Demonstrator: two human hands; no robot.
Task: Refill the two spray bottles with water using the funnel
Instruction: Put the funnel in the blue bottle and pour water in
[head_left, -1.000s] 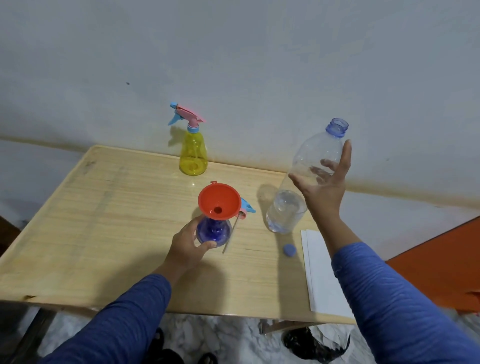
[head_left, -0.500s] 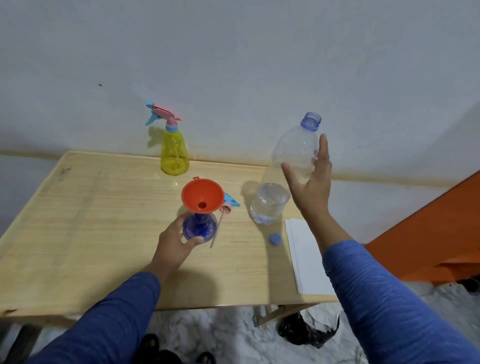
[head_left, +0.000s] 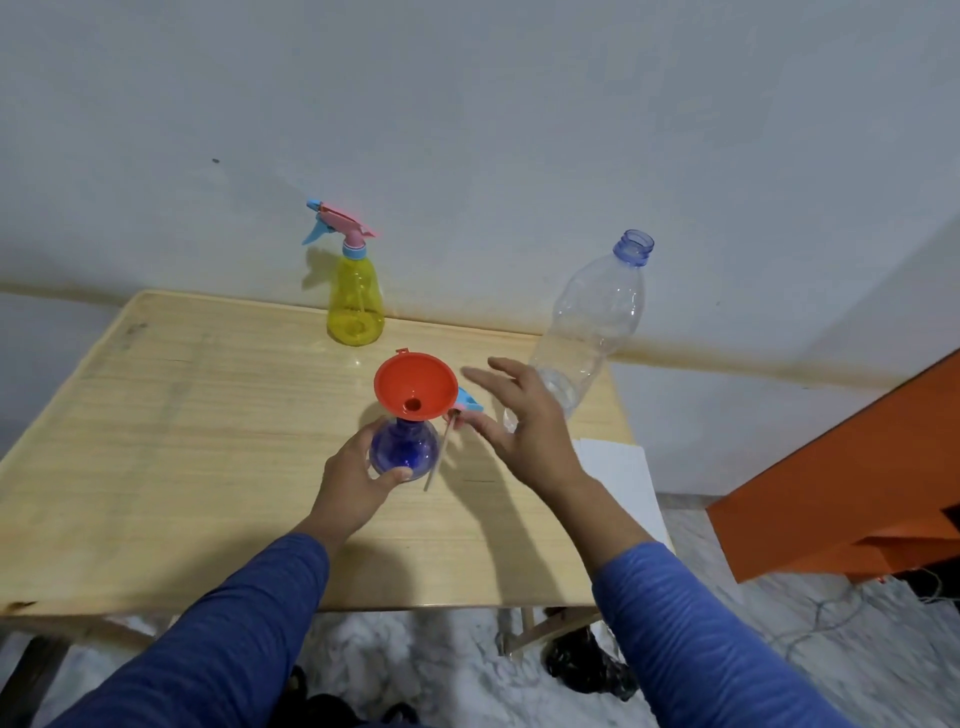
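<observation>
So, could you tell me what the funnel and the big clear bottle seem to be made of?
Funnel: likely plastic, opaque orange with a smooth, slightly matt look and a moulded tab on its rim. Big clear bottle: likely thin clear plastic, glossy, see-through, with ribbed walls and a blue-tinted threaded neck.

A plain room in what looks like a home: a small light wooden folding table (head_left: 156, 415) stands against a bare, scuffed whitish wall (head_left: 467, 104), on a white marble-patterned floor (head_left: 415, 665); an orange piece of furniture (head_left: 857, 483) sits at the right, with ordinary plastic household bottles on the table
</observation>
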